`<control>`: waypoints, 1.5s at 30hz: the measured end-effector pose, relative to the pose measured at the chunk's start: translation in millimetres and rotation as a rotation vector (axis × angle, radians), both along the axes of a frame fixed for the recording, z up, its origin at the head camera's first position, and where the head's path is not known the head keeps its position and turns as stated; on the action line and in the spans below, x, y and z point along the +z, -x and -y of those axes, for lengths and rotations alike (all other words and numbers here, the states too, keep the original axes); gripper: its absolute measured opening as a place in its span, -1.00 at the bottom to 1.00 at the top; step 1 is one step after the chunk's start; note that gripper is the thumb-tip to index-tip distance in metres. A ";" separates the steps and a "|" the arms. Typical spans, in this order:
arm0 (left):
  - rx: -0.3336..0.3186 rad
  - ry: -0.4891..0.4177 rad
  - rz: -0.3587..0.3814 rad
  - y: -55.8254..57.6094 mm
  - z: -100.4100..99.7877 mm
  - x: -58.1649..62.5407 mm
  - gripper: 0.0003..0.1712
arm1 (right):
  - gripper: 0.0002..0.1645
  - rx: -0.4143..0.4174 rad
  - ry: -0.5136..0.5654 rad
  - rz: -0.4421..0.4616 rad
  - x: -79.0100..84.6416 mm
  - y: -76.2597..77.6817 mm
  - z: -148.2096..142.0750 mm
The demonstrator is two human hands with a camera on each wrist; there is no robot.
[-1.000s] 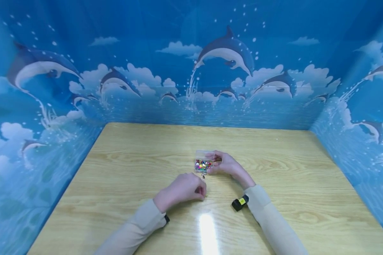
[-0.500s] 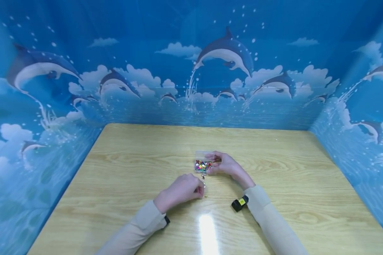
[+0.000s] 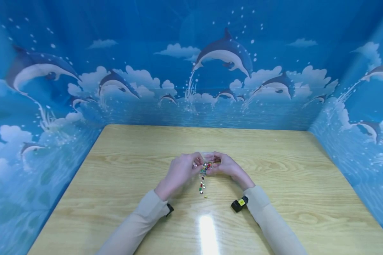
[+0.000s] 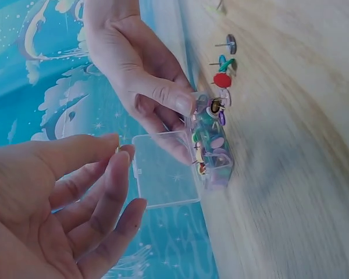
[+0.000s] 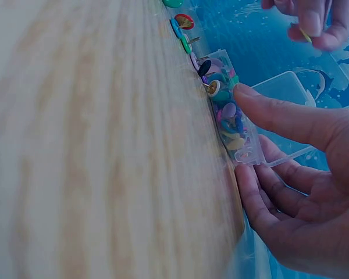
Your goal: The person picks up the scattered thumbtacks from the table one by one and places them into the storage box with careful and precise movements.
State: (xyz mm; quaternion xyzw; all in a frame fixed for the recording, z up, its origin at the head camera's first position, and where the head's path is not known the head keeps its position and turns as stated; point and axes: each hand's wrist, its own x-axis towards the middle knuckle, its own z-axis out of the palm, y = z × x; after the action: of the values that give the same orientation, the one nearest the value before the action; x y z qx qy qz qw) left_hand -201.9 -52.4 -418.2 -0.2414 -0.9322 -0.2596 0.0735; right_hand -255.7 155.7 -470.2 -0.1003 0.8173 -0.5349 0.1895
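Observation:
My left hand (image 3: 181, 171) is raised beside a small clear plastic box (image 4: 222, 176) of coloured thumbtacks. Between its thumb and index finger it pinches a tiny yellow thumbtack (image 5: 305, 35), mostly hidden by the fingertips. My right hand (image 5: 302, 209) holds the box at its side, thumb on the near rim and fingers behind. The clear lid (image 4: 163, 174) is hinged back. Inside, the thumbtacks lie jumbled, green, purple, white and other colours. In front of the box, a line of loose thumbtacks (image 3: 201, 186) rests on the table, among them a red thumbtack (image 4: 222, 79).
A lone yellow thumbtack (image 3: 205, 197) lies on the wood-grain table (image 3: 131, 159) nearer the front. Black wrist cameras sit at both cuffs, the right camera (image 3: 239, 204) close over the table. A blue dolphin-print backdrop (image 3: 191, 88) encloses the back and sides.
My left hand was low at the line of thumbtacks; it has lifted away and moved forward to the box, uncovering the line. The right hand stays at the box.

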 end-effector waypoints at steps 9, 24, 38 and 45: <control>0.043 -0.024 0.006 14.2 -4.3 -5.3 -0.93 | -0.23 -0.005 -0.011 0.000 0.8 -0.9 0.1; -0.011 0.029 0.040 14.5 -4.7 -7.2 -0.93 | -0.18 0.003 0.000 0.002 -0.9 -0.5 -0.7; -0.279 0.243 0.216 -22.8 -11.6 -16.5 -0.90 | -0.16 0.001 -0.031 -0.004 -0.6 2.1 -3.1; -0.276 0.298 0.198 -29.1 -14.9 -21.3 -0.86 | -0.16 0.007 -0.017 -0.015 -1.5 1.7 -3.4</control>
State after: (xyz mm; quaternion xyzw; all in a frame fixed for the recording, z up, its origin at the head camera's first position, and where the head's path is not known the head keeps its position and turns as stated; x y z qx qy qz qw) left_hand -172.8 -37.5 -439.5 -0.3482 -0.9210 -0.1489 -0.0912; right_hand -257.4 159.1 -471.7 -0.1055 0.8227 -0.5267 0.1860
